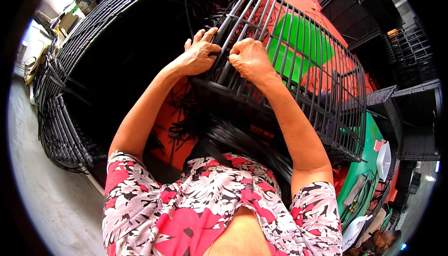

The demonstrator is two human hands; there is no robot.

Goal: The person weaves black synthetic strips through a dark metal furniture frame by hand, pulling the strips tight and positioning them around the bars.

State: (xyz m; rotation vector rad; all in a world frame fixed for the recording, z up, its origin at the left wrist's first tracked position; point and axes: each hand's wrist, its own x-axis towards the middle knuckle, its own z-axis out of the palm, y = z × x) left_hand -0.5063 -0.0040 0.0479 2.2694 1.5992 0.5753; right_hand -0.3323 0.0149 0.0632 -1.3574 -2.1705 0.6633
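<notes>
A black basket frame (322,83) of upright ribs lies tilted in front of me, its woven lower band towards my lap. My left hand (199,55) rests on the ribs near the frame's near corner, fingers curled over a strand. Close beside it, my right hand (249,58) is clenched in a fist on a black weaving strand at the same ribs. A bundle of loose black strands (233,139) lies across my lap below the frame. Green plastic (298,41) shows through the ribs.
A large black woven piece (107,51) fills the left side, with loose strips hanging at its edge. Finished black woven boxes (401,93) are stacked at the right and back. A green surface (359,181) with white dishes lies at lower right. Grey floor (42,186) at the left.
</notes>
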